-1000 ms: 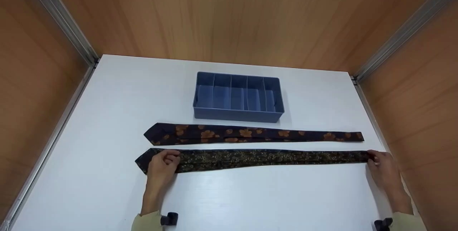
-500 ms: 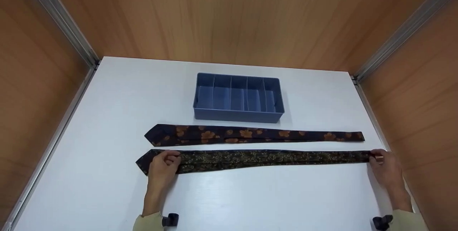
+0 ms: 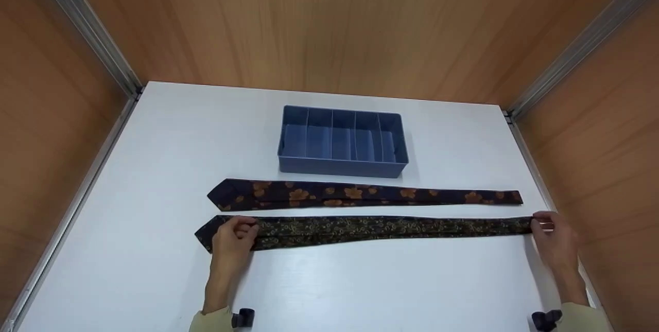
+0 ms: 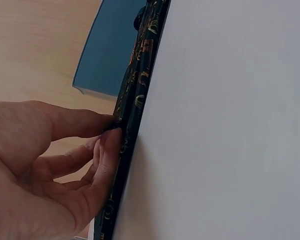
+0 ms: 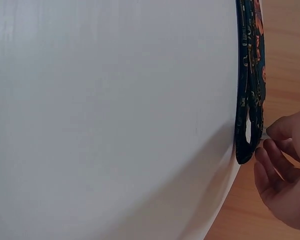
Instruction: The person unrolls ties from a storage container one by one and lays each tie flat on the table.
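Observation:
A dark green patterned necktie (image 3: 360, 229) lies folded lengthwise across the white table, its pointed end at the left. My left hand (image 3: 234, 239) pinches its upper layer near that end; thumb and finger meet on the cloth in the left wrist view. At the narrow folded end, my right hand (image 3: 556, 239) has loosely bent fingers beside the small loop (image 5: 247, 135). A slim gap shows between thumb and cloth; whether another finger touches it is unclear. A navy necktie (image 3: 355, 193) with orange flowers lies parallel just beyond.
A blue box (image 3: 340, 167) with several compartments stands behind the ties. Wooden panels (image 3: 319, 28) with metal rails close off the back and both sides. The right panel (image 3: 592, 167) rises close to my right hand.
My right hand has shifted slightly, its fingertips moving from over the green necktie's narrow end to that end's edge. The left hand stays almost where it was.

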Demonstrator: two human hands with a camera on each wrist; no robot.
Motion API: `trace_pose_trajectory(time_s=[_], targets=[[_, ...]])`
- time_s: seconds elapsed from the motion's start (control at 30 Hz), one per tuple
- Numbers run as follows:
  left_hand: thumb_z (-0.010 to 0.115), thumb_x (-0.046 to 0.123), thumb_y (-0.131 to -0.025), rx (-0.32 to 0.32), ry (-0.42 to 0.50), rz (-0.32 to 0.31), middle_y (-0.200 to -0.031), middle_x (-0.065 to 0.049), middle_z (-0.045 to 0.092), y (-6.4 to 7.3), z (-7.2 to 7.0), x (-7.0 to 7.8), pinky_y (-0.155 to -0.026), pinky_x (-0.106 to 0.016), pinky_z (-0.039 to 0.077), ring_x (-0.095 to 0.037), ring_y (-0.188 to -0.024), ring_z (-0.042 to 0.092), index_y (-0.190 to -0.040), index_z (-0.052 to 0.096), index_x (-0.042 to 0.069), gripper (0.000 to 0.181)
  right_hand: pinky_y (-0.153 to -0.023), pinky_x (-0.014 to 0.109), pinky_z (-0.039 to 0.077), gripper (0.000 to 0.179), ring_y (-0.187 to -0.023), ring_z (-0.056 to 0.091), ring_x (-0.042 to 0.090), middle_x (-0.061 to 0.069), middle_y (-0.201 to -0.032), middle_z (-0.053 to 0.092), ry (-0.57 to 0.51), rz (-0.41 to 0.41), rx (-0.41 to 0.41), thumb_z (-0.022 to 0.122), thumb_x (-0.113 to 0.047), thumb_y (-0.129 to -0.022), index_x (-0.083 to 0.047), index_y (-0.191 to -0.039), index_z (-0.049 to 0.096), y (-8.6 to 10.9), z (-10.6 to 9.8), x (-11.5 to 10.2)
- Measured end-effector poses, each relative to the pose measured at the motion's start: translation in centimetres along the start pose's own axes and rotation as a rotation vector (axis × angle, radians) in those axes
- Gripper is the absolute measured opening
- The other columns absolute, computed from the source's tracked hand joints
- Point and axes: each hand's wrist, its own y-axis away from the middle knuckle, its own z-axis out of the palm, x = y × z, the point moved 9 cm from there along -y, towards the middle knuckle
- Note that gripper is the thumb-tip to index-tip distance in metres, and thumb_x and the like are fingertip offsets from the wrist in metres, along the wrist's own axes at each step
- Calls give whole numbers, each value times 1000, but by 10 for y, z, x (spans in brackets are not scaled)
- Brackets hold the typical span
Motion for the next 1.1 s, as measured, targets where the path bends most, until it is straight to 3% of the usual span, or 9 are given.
trace_pose_trajectory(time_s=[0.13, 0.33, 0.63, 1.1], targets=[[68, 6, -98, 22, 0, 5, -91, -10, 69, 0, -4, 1, -62, -21, 49, -15, -75, 61, -107, 72, -1, 12, -69, 9, 40, 23, -81, 46, -14, 20, -110, 69, -11, 10, 49, 62, -10, -100, 3, -118, 67, -1, -3, -3], [67, 10, -99, 67, -17, 32, -88, -9, 68, -2, -15, 4, -64, -21, 46, -14, -74, 59, -103, 74, 0, 13, -69, 9, 40, 20, -79, 48, -12, 18, -104, 69, -38, 13, 72, 63, -11, -100, 3, -114, 68, -2, -2, -9], [67, 11, -100, 119, 23, 62, -89, -10, 70, -6, -25, 12, -66, -19, 47, -15, -77, 61, -104, 74, 1, 13, -72, 9, 40, 20, -76, 51, -5, 2, -90, 64, -97, 54, 141, 65, -11, -98, 3, -111, 68, -2, -4, -19], [67, 16, -100, 185, 49, 95, -84, -8, 68, -15, -41, 28, -65, -18, 45, -15, -76, 60, -102, 74, 3, 15, -71, 7, 41, 19, -75, 55, -2, -8, -82, 61, -243, -11, 234, 71, -10, -95, 5, -104, 63, 0, -2, -43]])
